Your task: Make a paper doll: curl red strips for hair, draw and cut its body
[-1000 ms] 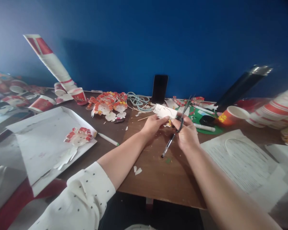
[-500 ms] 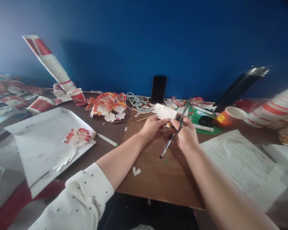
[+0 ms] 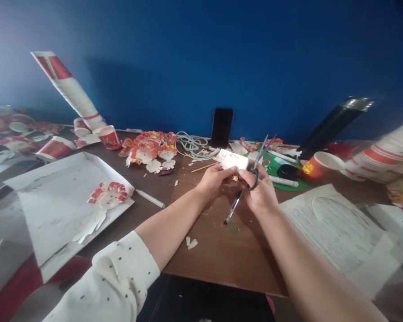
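Note:
My left hand (image 3: 213,180) pinches the lower left edge of a small white paper piece (image 3: 234,161) with thin drawn lines on it. My right hand (image 3: 262,190) is closed around the handles of a pair of scissors (image 3: 262,152), whose blades point up and away from me. The right thumb and fingertips also touch the lower right edge of the paper. Below the hands, a black-capped pen (image 3: 233,209) lies on the brown board (image 3: 221,264). A bit of yellow shows under the paper, mostly hidden.
A phone (image 3: 222,127) leans on the blue wall. Cut-out paper figures (image 3: 147,150) and a cable (image 3: 193,143) lie left of it. An orange cup (image 3: 324,163), a dark bottle (image 3: 336,125) and a printed sheet (image 3: 336,228) are rightward. A white tray (image 3: 53,214) is leftward.
The scissors have turned in my right hand; their blades and a handle loop now show more broadly. Both hands stay at the paper, which has tilted slightly.

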The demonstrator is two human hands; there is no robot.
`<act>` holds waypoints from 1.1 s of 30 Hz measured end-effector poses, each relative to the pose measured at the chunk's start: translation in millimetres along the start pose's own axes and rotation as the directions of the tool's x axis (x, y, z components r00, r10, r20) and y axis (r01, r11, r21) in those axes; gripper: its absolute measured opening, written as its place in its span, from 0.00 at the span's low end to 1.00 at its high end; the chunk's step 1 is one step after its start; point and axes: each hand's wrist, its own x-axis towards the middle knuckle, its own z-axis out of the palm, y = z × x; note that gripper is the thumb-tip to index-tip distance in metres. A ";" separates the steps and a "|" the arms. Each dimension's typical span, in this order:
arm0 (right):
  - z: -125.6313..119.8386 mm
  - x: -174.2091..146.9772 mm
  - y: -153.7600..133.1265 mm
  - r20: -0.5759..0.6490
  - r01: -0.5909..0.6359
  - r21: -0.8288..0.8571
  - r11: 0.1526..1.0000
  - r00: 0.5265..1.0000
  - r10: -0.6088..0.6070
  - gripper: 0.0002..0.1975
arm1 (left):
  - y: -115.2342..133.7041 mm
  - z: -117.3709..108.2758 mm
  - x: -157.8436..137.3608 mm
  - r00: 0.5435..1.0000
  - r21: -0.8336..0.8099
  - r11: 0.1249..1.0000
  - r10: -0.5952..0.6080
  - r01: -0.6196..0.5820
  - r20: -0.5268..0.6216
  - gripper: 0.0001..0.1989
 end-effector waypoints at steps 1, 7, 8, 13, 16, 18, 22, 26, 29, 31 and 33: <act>-0.1 -0.2 -0.5 0.008 -0.006 -0.001 1.000 1.000 0.006 0.20 | -0.3 -0.2 0.2 1.000 -0.003 1.000 0.004 -0.004 0.011 0.15; -5.1 3.1 -0.5 0.026 0.006 -0.019 1.000 1.000 -0.005 0.19 | -5.6 -7.5 7.7 0.998 -0.014 0.999 0.043 -0.042 0.048 0.13; -6.1 4.2 -0.9 0.023 0.013 -0.020 1.000 1.000 -0.012 0.19 | -6.2 -8.6 8.4 0.998 0.003 0.999 0.040 -0.041 0.045 0.13; -10.5 7.7 -5.1 -0.020 0.017 -0.072 0.997 1.000 -0.018 0.20 | -6.1 -8.9 7.7 0.996 0.107 0.991 0.076 -0.080 0.036 0.14; -13.1 9.2 -6.4 -0.049 0.032 -0.144 0.989 0.998 -0.039 0.20 | -4.4 -6.6 6.7 0.996 0.126 0.988 0.088 -0.091 0.028 0.14; -14.8 10.4 -6.2 -0.079 0.058 -0.169 0.984 0.994 -0.072 0.19 | -3.2 -5.5 7.1 0.995 0.120 0.987 0.103 -0.104 0.012 0.14; -16.8 12.4 -4.8 -0.094 0.084 -0.181 0.980 0.990 -0.102 0.21 | -2.5 -4.9 9.3 0.990 0.107 0.985 0.136 -0.133 -0.029 0.13; -16.6 12.4 -5.4 -0.152 0.110 -0.234 0.966 0.977 -0.148 0.21 | -3.3 -4.1 9.5 0.987 0.134 0.981 0.148 -0.140 -0.057 0.12; -16.8 12.0 -6.6 -0.176 0.118 -0.289 0.950 0.969 -0.174 0.23 | -3.4 -2.7 8.5 0.990 0.149 0.980 0.139 -0.132 -0.038 0.13; -17.6 12.1 -6.6 -0.179 0.123 -0.303 0.945 0.967 -0.183 0.24 | -3.0 -1.5 7.7 0.990 0.148 0.980 0.136 -0.130 -0.034 0.13; -18.6 12.5 -5.8 -0.181 0.128 -0.306 0.943 0.965 -0.190 0.24 | -2.1 -0.3 6.8 0.991 0.144 0.982 0.127 -0.119 -0.048 0.12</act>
